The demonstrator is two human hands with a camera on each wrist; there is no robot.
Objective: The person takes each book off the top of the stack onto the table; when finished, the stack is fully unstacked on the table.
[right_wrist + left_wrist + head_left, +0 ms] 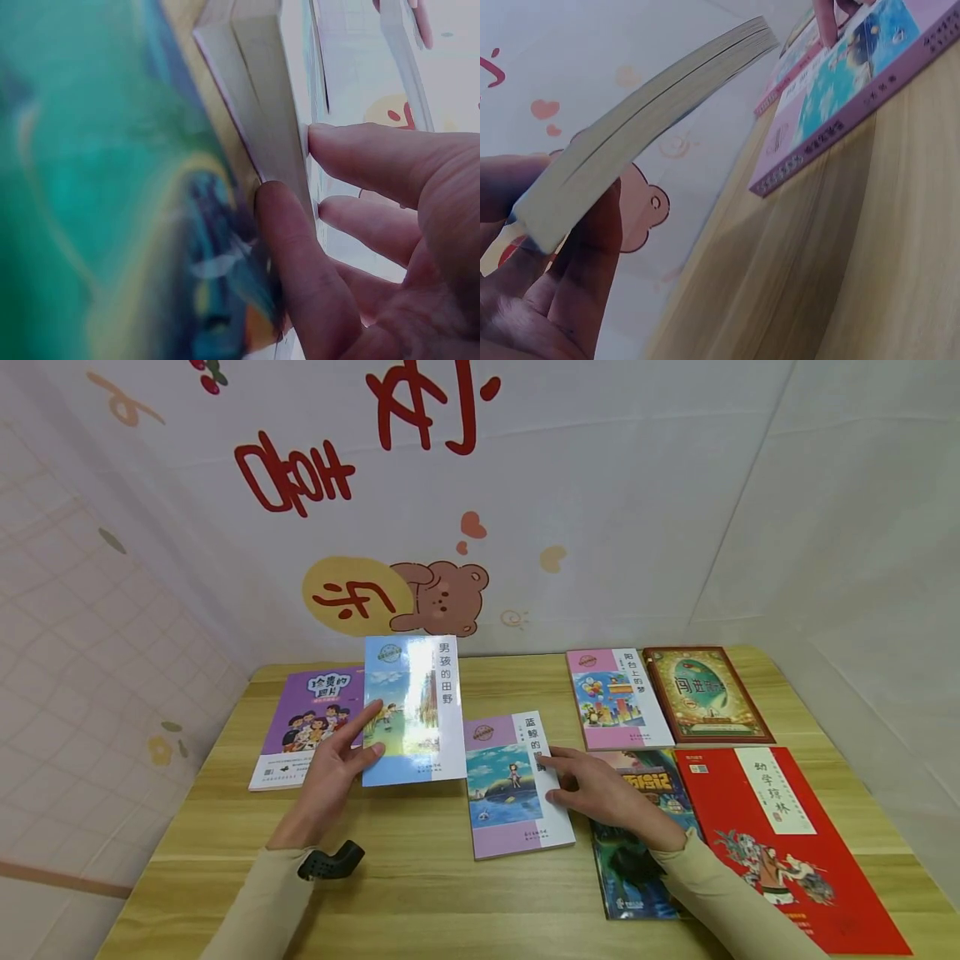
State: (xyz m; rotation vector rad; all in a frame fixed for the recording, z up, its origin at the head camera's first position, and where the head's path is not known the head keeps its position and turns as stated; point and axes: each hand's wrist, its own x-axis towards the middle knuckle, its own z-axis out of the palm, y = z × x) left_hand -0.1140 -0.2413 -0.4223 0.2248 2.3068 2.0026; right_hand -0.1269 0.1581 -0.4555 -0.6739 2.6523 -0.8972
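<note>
My left hand (337, 768) grips a blue book (412, 735) by its left edge, raised above the table with its cover tilted up. In the left wrist view its page block (645, 127) shows between thumb and fingers. At the right edge of a pink book with a lake picture (506, 806), lying flat on the table, is my right hand (600, 785). From the right wrist, some fingertips (326, 139) rest on its cover while another finger meets its page edge (262, 90). A purple book (315, 718) lies partly hidden behind the blue one.
Another pink book (615, 702) and a green-brown book (708, 693) lie at the back right of the wooden table (390, 893). A dark green book (637, 893) lies under my right forearm, beside a large red book (810, 860). A printed white cloth (637, 485) hangs behind.
</note>
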